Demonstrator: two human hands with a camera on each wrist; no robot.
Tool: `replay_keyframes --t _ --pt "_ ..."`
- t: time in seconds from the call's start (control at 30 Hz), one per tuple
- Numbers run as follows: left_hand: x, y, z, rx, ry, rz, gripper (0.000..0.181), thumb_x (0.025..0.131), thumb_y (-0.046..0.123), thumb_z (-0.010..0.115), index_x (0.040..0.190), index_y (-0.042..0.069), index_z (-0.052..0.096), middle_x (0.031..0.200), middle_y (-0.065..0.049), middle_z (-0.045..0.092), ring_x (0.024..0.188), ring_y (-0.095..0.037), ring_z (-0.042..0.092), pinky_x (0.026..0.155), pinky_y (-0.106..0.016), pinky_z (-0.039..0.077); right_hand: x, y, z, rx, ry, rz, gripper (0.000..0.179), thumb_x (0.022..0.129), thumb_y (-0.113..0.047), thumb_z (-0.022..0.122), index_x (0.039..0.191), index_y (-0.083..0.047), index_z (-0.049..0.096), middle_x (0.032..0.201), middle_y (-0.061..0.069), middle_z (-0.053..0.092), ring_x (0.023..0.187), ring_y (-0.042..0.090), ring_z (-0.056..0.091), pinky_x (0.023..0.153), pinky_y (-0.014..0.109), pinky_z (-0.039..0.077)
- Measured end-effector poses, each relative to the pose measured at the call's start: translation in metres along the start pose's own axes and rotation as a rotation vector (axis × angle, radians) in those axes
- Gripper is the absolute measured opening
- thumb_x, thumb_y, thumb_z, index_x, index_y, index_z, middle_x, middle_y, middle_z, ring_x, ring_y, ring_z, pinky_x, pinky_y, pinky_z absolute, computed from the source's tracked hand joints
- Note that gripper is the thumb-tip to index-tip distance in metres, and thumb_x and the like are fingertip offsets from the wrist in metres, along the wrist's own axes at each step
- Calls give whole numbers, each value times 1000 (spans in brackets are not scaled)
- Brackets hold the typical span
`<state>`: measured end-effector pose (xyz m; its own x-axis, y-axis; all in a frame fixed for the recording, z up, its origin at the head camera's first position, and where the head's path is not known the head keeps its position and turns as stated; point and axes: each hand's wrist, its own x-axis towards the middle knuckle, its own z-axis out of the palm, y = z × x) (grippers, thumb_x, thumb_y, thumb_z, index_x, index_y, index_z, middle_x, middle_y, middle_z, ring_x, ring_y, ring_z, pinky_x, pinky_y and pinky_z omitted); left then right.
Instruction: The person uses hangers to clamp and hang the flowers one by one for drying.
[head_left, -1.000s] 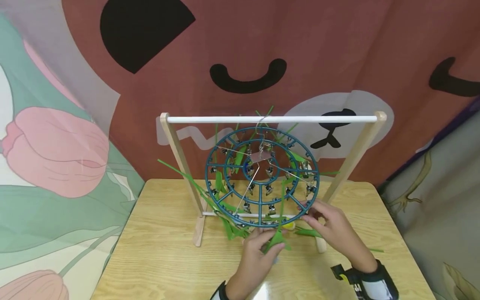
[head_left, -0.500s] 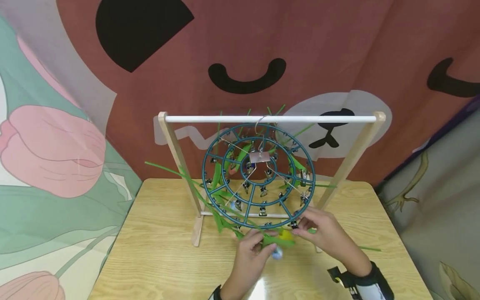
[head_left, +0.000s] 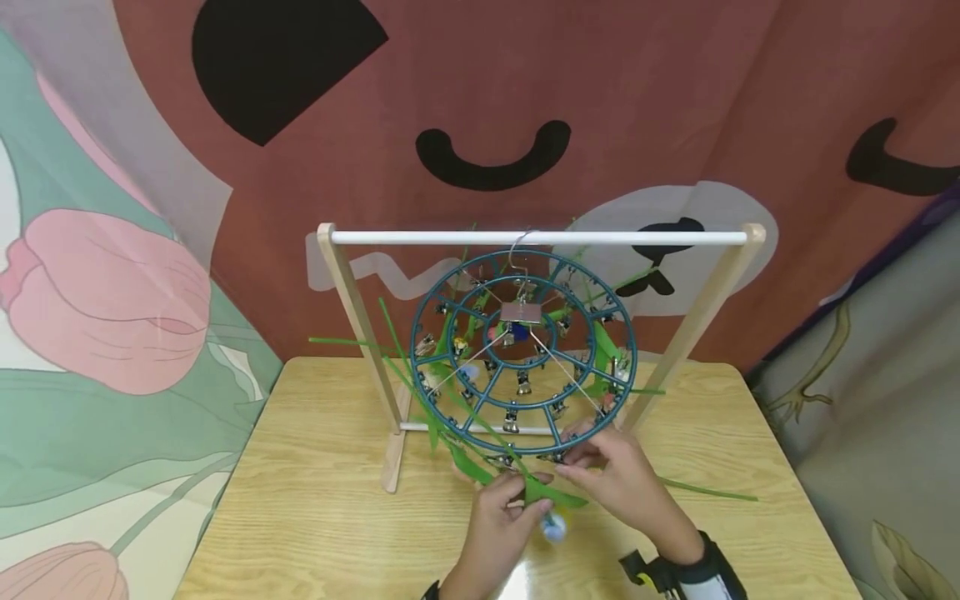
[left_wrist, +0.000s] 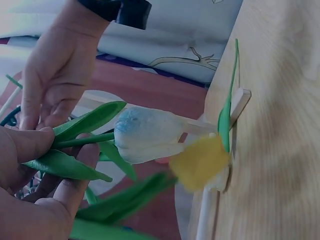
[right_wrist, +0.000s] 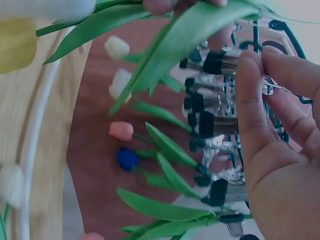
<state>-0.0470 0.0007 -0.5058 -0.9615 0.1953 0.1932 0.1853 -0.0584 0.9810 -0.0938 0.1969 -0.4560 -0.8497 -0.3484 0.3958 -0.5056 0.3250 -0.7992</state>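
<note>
My left hand (head_left: 498,517) pinches the green stem of an artificial tulip, whose white and pale blue head (left_wrist: 147,135) points down past the fingers. Its leaf (head_left: 551,493) lies just below the front rim of a round teal clip hanger (head_left: 520,406). At that rim, my right hand (head_left: 618,475) pinches a small metal clip (right_wrist: 269,86) between thumb and fingers. Several tulips hang from other clips, among them a pink one (right_wrist: 121,131) and a blue one (right_wrist: 128,159). A yellow tulip (left_wrist: 199,162) is close to the held flower in the left wrist view.
The hanger hooks over the white bar (head_left: 637,238) of a wooden rack (head_left: 352,308) on the wood-grain table (head_left: 315,517). One more green stem (head_left: 712,489) lies at the right. A patterned curtain (head_left: 360,100) hangs behind.
The hanger has turned, so its spokes, clips and hanging flowers sit elsewhere. My right hand has moved left along the front rim, nearer the left hand. The held tulip's head has come into view lower down.
</note>
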Motion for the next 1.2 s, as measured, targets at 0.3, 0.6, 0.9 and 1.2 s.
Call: replay_keyframes --t 0.3,0.6,0.9,1.2 --pt "-2 -14 -8 108 73 30 17 90 3 76 107 4 76 111 -11 74 100 -16 72 83 -26 65 0 -10 17 228 -65 132 24 90 -1 77 110 2 63 95 18 76 82 12 76 68 33 68" --pt "2 -29 -15 159 112 130 16 87 -2 76 103 3 76 109 -9 76 98 -16 72 80 -27 66 1 -10 26 140 48 67 21 84 1 82 100 -7 72 94 9 72 82 7 70 72 26 65" --pt "5 -30 -17 153 104 132 22 88 -2 75 109 4 76 104 -15 75 94 -16 73 79 -27 66 2 -9 31 133 136 -28 28 76 11 84 95 -7 74 87 8 69 78 12 66 73 23 64" --pt "6 -32 -12 170 130 124 17 87 2 78 104 7 77 104 -7 76 95 -15 73 79 -29 67 -2 -7 40 127 216 -26 25 73 14 84 89 -3 74 88 12 73 85 3 68 75 18 64"
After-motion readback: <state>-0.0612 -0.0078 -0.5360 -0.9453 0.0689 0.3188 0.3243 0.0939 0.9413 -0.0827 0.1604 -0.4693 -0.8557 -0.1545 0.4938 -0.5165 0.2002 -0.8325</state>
